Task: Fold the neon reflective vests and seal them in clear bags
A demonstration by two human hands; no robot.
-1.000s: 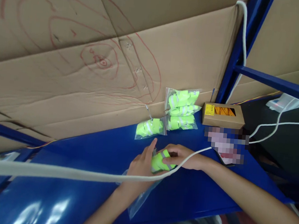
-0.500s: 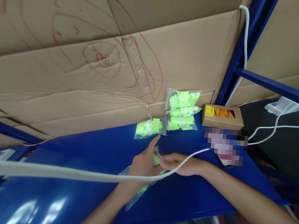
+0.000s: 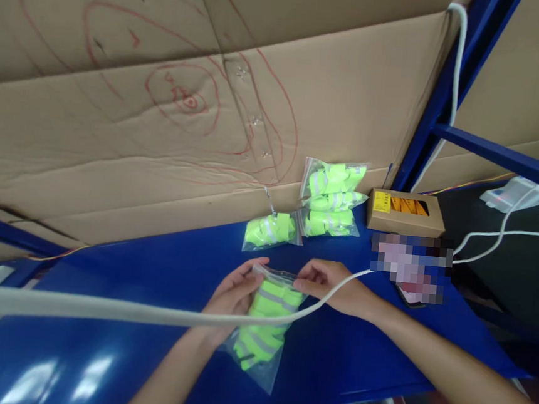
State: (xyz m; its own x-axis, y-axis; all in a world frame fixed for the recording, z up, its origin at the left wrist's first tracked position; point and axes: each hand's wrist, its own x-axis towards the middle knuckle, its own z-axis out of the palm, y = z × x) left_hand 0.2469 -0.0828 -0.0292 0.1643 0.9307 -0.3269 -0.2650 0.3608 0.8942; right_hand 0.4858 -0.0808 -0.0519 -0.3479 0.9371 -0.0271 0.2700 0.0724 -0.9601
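A clear zip bag (image 3: 264,337) with folded neon-green and grey strips inside is held over the blue table, its closure end pointing away from me. My left hand (image 3: 235,293) grips the bag's upper left corner and side, the thumb on top. My right hand (image 3: 328,284) pinches the upper right corner of the same bag. Beyond my hands, a similar packed bag (image 3: 271,230) lies on the table. To its right, several more green bags (image 3: 333,198) are piled against the cardboard.
A white cable (image 3: 123,310) crosses the view in front of my left wrist. At the right stand a brown box (image 3: 404,221) with orange contents and a partly blurred phone (image 3: 413,284). Cardboard (image 3: 354,96) with red drawings backs the blue table (image 3: 149,279); a blue post (image 3: 440,110) rises behind the box.
The bag has turned from edge-on to face-up and is now spread between my hands. My hands have moved apart, each now at one upper corner. The view has shifted slightly.
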